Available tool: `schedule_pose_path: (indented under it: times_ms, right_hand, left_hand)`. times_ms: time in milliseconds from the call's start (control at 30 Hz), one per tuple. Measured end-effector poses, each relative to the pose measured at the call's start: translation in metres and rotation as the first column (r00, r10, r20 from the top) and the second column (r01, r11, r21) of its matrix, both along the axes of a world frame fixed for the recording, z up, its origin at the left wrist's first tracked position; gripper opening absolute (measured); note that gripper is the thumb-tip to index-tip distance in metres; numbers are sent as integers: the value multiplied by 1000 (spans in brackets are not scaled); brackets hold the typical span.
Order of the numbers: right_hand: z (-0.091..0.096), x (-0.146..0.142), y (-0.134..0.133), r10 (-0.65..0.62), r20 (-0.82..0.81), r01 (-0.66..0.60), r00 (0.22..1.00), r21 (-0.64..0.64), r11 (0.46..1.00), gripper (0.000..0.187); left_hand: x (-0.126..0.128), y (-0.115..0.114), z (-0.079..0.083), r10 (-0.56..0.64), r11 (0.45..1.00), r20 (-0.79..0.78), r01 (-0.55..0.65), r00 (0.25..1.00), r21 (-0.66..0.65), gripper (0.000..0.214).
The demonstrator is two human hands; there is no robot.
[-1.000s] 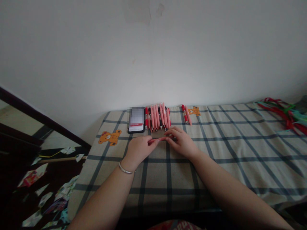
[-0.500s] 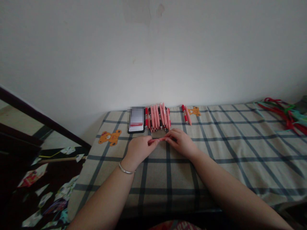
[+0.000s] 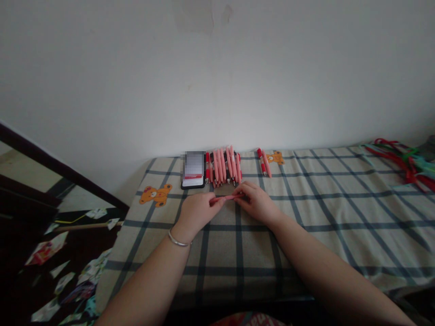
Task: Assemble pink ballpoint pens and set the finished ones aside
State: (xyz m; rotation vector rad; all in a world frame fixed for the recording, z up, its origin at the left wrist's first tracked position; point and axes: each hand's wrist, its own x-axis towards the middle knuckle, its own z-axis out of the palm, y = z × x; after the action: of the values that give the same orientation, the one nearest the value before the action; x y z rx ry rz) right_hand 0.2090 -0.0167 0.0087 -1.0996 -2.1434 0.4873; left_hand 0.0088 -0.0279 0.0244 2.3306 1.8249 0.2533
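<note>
At the far left, a dark rail (image 3: 61, 165) slopes down toward the table; below it, light-coloured scraps (image 3: 47, 249) lie scattered over a dark surface. Next comes the checked tablecloth (image 3: 306, 213), blue-grey bands on beige, with an orange bear figure (image 3: 154, 195) near its left edge. A silver-coloured bangle (image 3: 178, 240) sits on the left wrist. The left hand (image 3: 199, 210) is closed, grasping one end of a slim pink pen (image 3: 229, 197) between thumb and curled fingers. Just beyond that hand a dark-edged phone (image 3: 193, 182) lies face up, its upper part pixelated. Close beside the phone is a cluster of pens (image 3: 222, 166), mostly pink with red and black parts, laid side by side and partly piled. The held pen lies roughly level between the two hands, on the near side of the cluster; both ends are covered, so whether it is complete cannot be told. The right hand (image 3: 256, 203) pinches its other end with thumb and fingertips. Further right, a red-and-white pen (image 3: 261, 162) and a pink one lie together, near a second bear figure (image 3: 277, 157). At the far right rests a tangle of red, green and pale blue strips (image 3: 404, 158).
</note>
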Motion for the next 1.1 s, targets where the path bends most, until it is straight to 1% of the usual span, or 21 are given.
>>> schedule_pose_path:
  times_ms: [233,367,500,600,800,967,1100]
  right_hand:
    - [0,-1,0,4,1,-4,1000,14,1000,11]
    - [1,1,-1,-30,18,29,999,36,999,8]
    - [-1,3,1,-46,64,45,997,9,999,15]
    - [-2,3,1,-56,93,57,994,-11,998,16]
    - [-1,1,1,-41,59,43,997,-28,999,9]
    - [-1,2,2,-20,36,21,999,-8,1000,11]
    - [-1,1,2,5,5,-5,1000,-7,1000,11]
  left_hand:
    - [0,1,-1,-9,1000,11,9,1000,12,57]
    - [1,0,0,-5,1000,20,5,1000,-4,61]
    - [1,0,0,-7,1000,21,7,1000,6,62]
    - [1,0,0,-10,1000,19,10,1000,-6,62]
    - [1,0,2,-11,1000,7,11,1000,-19,61]
    - [2,-1,4,-2,999,-10,1,1000,-32,56]
    - [2,0,2,-12,1000,-13,12,1000,-16,56]
